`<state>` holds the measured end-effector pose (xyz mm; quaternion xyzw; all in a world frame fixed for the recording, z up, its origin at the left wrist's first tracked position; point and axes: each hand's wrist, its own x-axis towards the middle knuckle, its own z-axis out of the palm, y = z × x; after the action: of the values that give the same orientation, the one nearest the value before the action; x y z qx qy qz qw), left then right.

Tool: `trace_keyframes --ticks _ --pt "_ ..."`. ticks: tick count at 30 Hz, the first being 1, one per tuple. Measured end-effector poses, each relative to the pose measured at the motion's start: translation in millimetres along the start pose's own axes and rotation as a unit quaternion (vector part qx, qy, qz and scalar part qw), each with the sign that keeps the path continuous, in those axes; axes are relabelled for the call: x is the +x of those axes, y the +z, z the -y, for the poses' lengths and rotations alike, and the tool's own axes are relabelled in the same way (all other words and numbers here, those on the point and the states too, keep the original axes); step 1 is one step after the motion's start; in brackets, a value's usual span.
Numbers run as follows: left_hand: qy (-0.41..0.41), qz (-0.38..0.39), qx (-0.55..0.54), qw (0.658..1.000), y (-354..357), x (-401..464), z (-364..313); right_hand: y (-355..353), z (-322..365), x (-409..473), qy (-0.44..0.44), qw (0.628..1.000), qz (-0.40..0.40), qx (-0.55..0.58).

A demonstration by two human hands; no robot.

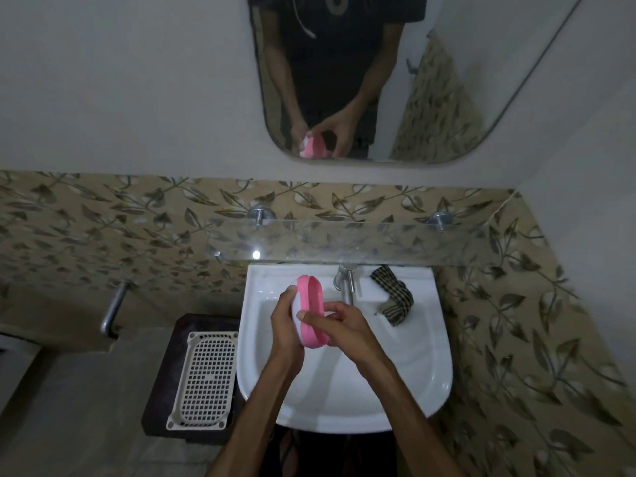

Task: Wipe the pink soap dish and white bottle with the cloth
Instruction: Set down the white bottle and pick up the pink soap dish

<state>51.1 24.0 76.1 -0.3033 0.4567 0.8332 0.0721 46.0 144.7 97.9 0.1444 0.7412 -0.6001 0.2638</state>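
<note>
The pink soap dish [312, 306] is held on edge above the white sink [395, 366], with a white part showing on its left side. My left hand [285, 325] grips the dish from the left. From the right, my right hand [339, 321] holds it with the thumb across the pink rim. A checked dark-and-cream cloth [394, 294] lies crumpled on the sink's back right ledge, apart from both hands. No white bottle is in sight.
A metal tap [346, 282] stands at the sink's back centre, just behind the dish. A glass shelf [344, 242] runs above it under a mirror [361, 80]. A white perforated tray [203, 376] rests on a dark stand left of the sink.
</note>
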Motion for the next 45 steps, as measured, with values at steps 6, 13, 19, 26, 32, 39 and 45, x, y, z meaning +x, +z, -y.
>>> trace_keyframes --ticks 6,13,19,26,32,39,45 --pt "0.009 0.007 -0.028 1.000 16.8 -8.0 1.3 -9.1 7.0 -11.8 -0.014 0.999 -0.005 0.034" --pt "0.053 0.083 -0.052 0.994 22.8 -16.1 -2.0 -6.8 2.1 -25.1 -0.062 0.994 -0.010 0.084" --pt "0.019 0.085 0.150 0.985 11.1 -10.7 -27.5 -27.3 6.9 -34.9 -0.161 0.978 -0.077 -0.108" --pt "0.081 -0.003 0.079 0.994 13.8 -25.0 3.9 -31.9 -1.9 -39.9 -0.215 0.960 -0.075 -0.164" --pt "0.103 -0.057 0.054 0.992 14.6 -28.4 13.8 -32.9 -13.1 -48.8 -0.179 0.980 -0.083 -0.009" --pt "0.072 -0.042 0.124 0.989 4.7 -19.6 3.2 -29.9 -24.4 -63.8 -0.169 0.984 -0.034 0.038" --pt "0.056 -0.017 0.188 0.980 0.9 -21.1 7.3 -39.4 -22.6 -64.5 -0.116 0.991 -0.014 0.059"
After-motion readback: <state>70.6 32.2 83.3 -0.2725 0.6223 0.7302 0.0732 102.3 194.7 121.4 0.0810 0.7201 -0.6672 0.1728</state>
